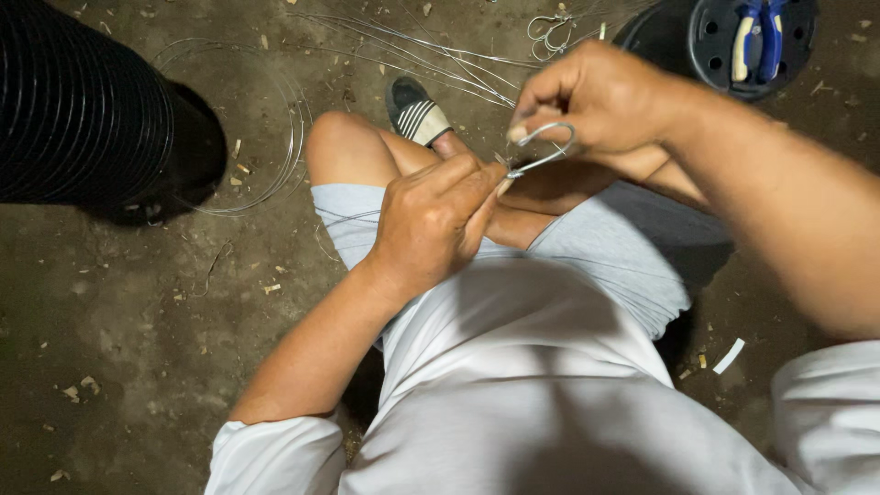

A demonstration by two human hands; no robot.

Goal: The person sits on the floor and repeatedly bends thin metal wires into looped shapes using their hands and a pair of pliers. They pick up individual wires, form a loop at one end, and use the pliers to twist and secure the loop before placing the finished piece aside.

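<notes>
Both hands pinch a thin shiny wire loop over the lap: left hand fisted on its stem, right hand gripping the curved top. Ribbed black tube sits on gritty floor.

Silver wire loop, black-and-white striped sandal, blue-and-yellow pliers, pale grey shorts.
</notes>
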